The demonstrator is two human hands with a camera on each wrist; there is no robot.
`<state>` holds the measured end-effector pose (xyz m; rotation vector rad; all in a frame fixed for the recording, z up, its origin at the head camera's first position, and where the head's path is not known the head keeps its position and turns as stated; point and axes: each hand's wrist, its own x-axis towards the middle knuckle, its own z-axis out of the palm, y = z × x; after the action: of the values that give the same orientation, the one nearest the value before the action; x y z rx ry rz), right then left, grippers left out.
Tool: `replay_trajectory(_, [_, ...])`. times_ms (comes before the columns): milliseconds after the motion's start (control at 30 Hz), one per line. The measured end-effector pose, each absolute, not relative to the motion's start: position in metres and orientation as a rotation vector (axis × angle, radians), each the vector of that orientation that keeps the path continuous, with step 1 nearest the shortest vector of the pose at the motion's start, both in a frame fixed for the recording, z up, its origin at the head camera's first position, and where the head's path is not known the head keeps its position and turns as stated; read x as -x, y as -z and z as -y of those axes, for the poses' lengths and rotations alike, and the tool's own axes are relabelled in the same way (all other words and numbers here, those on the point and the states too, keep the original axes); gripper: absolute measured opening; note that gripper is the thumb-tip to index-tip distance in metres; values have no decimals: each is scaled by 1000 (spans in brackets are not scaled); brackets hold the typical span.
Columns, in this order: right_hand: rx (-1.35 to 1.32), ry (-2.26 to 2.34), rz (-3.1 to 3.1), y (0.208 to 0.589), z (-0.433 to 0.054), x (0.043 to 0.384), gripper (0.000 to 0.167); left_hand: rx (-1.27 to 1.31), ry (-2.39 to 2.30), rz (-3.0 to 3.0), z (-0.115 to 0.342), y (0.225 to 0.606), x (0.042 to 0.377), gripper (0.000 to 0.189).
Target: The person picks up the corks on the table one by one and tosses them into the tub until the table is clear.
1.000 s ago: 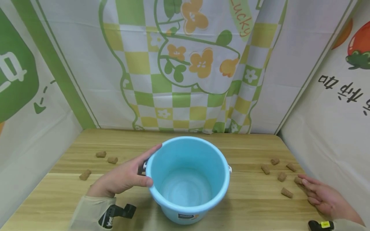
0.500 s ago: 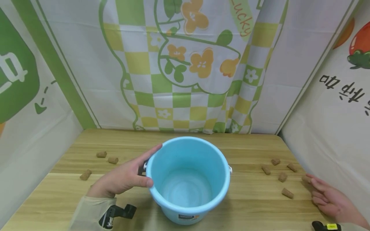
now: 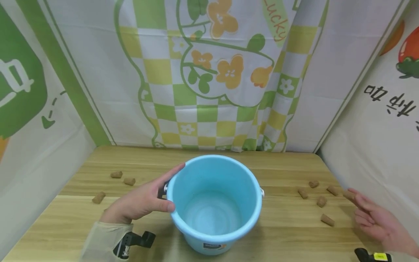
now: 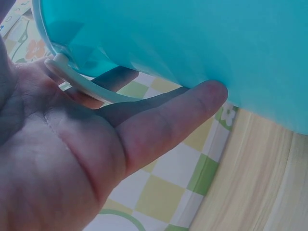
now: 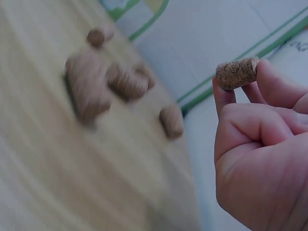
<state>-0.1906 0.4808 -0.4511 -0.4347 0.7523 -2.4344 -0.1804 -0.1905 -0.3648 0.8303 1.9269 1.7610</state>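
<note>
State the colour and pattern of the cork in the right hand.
Tan-brown with dark flecks: the cork shows best in the right wrist view.

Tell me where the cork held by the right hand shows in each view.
Head: cork at far right, below mid-height, pinched by the right hand.
Left wrist: not in it.
Right wrist: cork at upper right, in that hand.
Shared landmark: the wooden table, visible in all three views.

I'm seeing a light-blue bucket [image 3: 214,182], a speckled brown cork [image 5: 237,74], a yellowish-brown wood-grain table [image 3: 284,233]; backdrop [image 3: 207,113] is showing green, yellow and white checks plus orange flowers [image 3: 230,74]; left sleeve's [image 3: 104,242] looking beige.
</note>
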Motion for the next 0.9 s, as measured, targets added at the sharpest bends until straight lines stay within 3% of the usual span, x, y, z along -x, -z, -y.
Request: replay_trajectory(900, [626, 2419, -754, 377, -405, 201, 53, -908, -1767, -1912, 192, 365, 181, 102])
